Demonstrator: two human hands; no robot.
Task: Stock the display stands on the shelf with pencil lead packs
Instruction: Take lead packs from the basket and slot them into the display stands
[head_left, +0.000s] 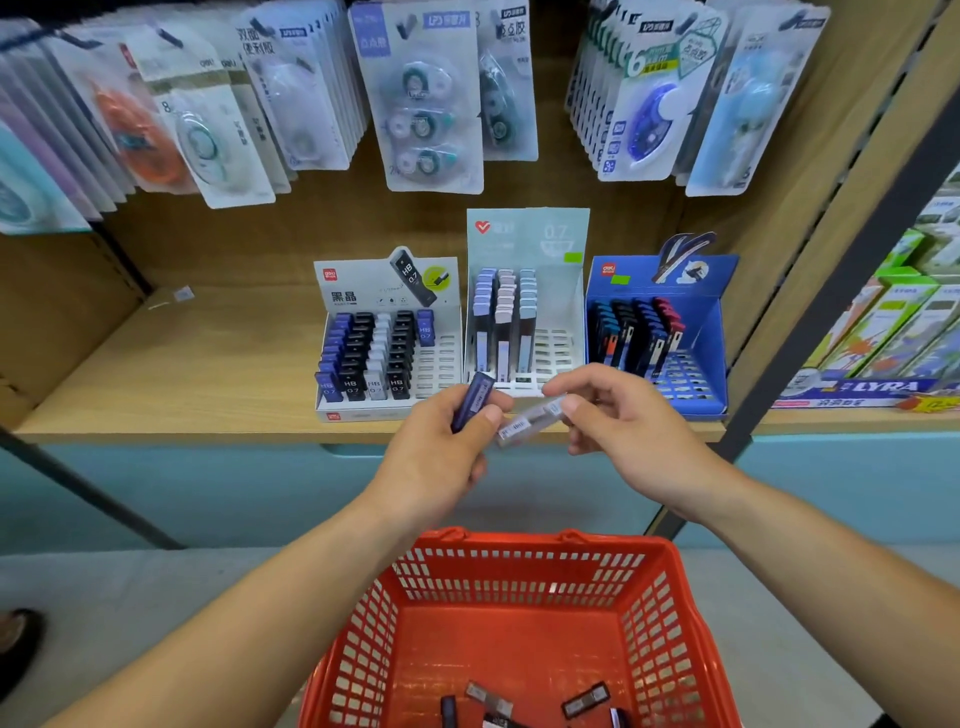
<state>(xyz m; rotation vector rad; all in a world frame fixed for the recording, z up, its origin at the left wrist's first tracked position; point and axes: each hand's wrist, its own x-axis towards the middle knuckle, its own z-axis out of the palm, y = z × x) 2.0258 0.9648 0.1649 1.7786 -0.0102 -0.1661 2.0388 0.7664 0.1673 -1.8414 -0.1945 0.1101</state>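
Left hand: The left hand (441, 447) is curled round a slim, dark blue plastic pencil lead pack (472, 400). The pack is held tilted, and its top end sticks out above the fingers.
Right hand: A pale, translucent grey lead pack (530, 418) is pinched at one end between the thumb and fingertips of the right hand (618, 421). Its other end reaches to the left thumb; whether they touch cannot be told.
White stand: Just beyond the left hand a white cardboard display stand (387, 338) is seen, filled with rows of blue, black and white packs. Open slots are left on the side nearer the right hand.
Middle stand: Beyond the gap between the hands a tall pale green-and-white stand (524, 312) is set, with three rows filled.
Blue stand: Beyond the right hand a blue cardboard stand (660, 332) is placed, partly filled.
Shelf: All three stands are carried by a light wooden shelf (182, 374).
Basket: Below the hands, between the forearms, a red plastic mesh basket (519, 571) is seen; a few loose lead packs (587, 699) lie in its bottom.
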